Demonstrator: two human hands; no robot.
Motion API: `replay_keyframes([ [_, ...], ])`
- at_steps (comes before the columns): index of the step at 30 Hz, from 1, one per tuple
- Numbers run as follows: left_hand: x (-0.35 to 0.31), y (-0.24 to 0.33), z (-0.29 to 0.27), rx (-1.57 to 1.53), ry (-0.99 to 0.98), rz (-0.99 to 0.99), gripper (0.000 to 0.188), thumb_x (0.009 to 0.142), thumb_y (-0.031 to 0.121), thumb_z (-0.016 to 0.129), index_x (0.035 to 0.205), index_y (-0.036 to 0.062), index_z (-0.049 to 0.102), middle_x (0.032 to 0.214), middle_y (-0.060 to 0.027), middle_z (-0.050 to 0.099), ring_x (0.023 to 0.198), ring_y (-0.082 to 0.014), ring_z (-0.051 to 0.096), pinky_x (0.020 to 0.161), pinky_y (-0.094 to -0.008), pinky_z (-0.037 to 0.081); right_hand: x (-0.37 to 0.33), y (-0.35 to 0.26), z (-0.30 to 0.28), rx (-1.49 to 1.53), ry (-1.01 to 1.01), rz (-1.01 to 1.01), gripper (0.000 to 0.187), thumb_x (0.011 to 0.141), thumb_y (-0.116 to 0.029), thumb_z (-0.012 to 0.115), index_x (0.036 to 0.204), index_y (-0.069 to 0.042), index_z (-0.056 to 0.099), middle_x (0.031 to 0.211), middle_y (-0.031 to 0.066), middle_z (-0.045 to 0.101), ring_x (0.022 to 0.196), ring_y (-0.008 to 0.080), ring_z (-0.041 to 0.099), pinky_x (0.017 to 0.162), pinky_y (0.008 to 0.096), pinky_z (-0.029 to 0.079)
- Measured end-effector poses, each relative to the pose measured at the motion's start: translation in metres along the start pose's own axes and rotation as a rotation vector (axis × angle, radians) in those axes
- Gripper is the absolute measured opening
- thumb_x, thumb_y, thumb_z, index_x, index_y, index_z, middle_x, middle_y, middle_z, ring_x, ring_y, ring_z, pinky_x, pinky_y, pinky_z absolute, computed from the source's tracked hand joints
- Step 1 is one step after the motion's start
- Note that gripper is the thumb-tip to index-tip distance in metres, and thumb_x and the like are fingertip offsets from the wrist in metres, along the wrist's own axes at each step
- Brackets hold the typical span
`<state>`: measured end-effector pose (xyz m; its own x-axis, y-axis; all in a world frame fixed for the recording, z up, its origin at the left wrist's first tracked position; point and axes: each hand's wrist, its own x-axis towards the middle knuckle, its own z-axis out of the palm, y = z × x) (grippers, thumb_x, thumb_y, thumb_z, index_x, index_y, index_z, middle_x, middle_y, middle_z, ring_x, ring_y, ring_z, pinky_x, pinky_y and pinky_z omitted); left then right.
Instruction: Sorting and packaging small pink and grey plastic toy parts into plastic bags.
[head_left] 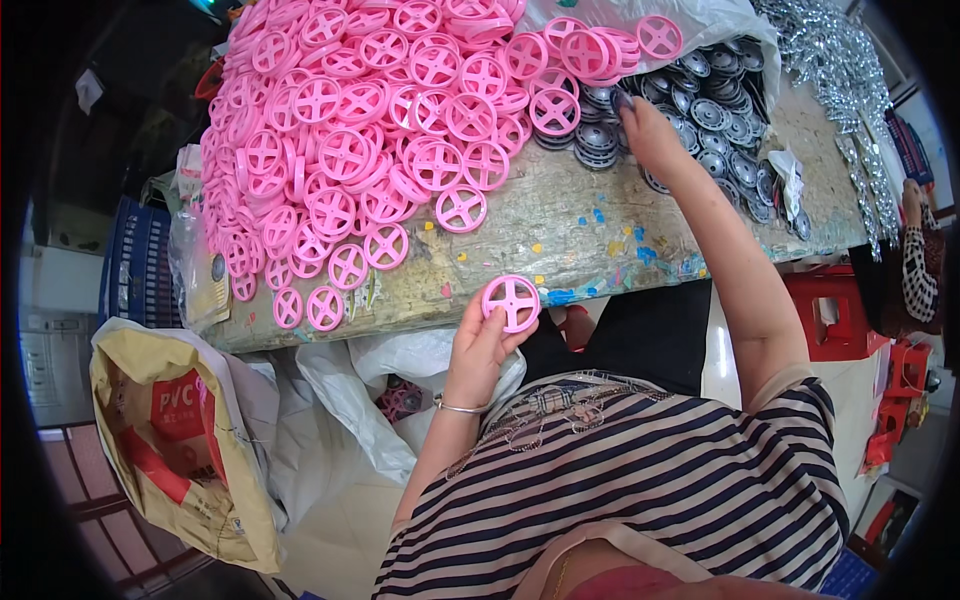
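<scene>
My left hand is closed on the edge of a pink plastic ring with four spokes, holding it up in front of the table's near edge. My right arm stretches out over the table, and my right hand pinches a dark grey disc at the heap of grey wheel-like discs. Part of the pinched disc is hidden by the fingers. A big pile of pink spoked rings covers the table's left and middle. More pink rings lie against the grey heap.
The worn wooden table has paint specks. Silver tinsel hangs at the far right. At the lower left stand an open paper sack and a white plastic bag. A red stool and another person's checked sleeve are on the right.
</scene>
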<state>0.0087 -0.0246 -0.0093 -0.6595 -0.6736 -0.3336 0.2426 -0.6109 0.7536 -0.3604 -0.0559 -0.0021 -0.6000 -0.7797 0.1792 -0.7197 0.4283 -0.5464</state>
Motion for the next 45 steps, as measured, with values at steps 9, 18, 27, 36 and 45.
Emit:
replay_keyframes([
  [9, 0.007, 0.007, 0.015, -0.016, 0.047, 0.124, 0.041, 0.094, 0.001, 0.048, 0.134, 0.0008, 0.039, 0.121, -0.0119, 0.055, 0.107, -0.0218, 0.059, 0.089, -0.0362, 0.054, -0.162, -0.114, 0.007, 0.540, -0.311, -0.407, 0.037, 0.085, -0.011, 0.064, 0.121, -0.009, 0.059, 0.088, 0.0077, 0.058, 0.073, 0.0138, 0.056, 0.067, 0.0283, 0.048],
  [18, -0.002, 0.006, 0.015, 0.075, 0.016, 0.176, 0.037, 0.095, 0.003, 0.047, 0.131, 0.0009, 0.042, 0.119, -0.0113, 0.056, 0.104, -0.0204, 0.059, 0.087, -0.0365, 0.055, -0.166, -0.127, -0.006, 0.885, -0.888, 0.256, 0.037, 0.085, -0.012, 0.065, 0.120, -0.005, 0.056, 0.080, 0.0009, 0.057, 0.064, 0.0075, 0.053, 0.057, 0.0228, 0.045],
  [27, -0.008, 0.001, 0.009, 0.093, 0.023, 0.189, 0.037, 0.096, 0.005, 0.047, 0.132, 0.0001, 0.042, 0.118, -0.0113, 0.055, 0.104, -0.0188, 0.059, 0.087, -0.0351, 0.055, -0.188, -0.128, 0.012, 0.814, -0.639, 0.006, 0.021, 0.090, -0.014, 0.059, 0.108, -0.004, 0.057, 0.069, -0.0013, 0.056, 0.048, 0.0054, 0.047, 0.042, 0.0211, 0.039],
  [36, -0.008, 0.008, 0.024, 0.286, 0.043, 0.432, 0.054, 0.089, 0.009, 0.061, 0.137, 0.0030, 0.036, 0.123, -0.0118, 0.052, 0.112, -0.0201, 0.052, 0.099, -0.0336, 0.041, -0.188, -0.147, -0.009, 0.953, -0.731, 0.182, 0.019, 0.093, -0.019, 0.054, 0.107, -0.006, 0.056, 0.067, -0.0015, 0.054, 0.039, 0.0048, 0.043, 0.033, 0.0203, 0.033],
  [45, -0.013, 0.008, 0.021, 0.382, 0.066, 0.301, 0.037, 0.087, 0.016, 0.066, 0.119, 0.0020, 0.055, 0.113, -0.0089, 0.059, 0.103, -0.0142, 0.056, 0.088, -0.0267, 0.046, -0.193, -0.149, -0.002, 0.852, -0.763, 0.141, 0.021, 0.089, -0.012, 0.059, 0.108, -0.002, 0.060, 0.091, 0.0069, 0.065, 0.082, 0.0113, 0.060, 0.074, 0.0264, 0.050],
])
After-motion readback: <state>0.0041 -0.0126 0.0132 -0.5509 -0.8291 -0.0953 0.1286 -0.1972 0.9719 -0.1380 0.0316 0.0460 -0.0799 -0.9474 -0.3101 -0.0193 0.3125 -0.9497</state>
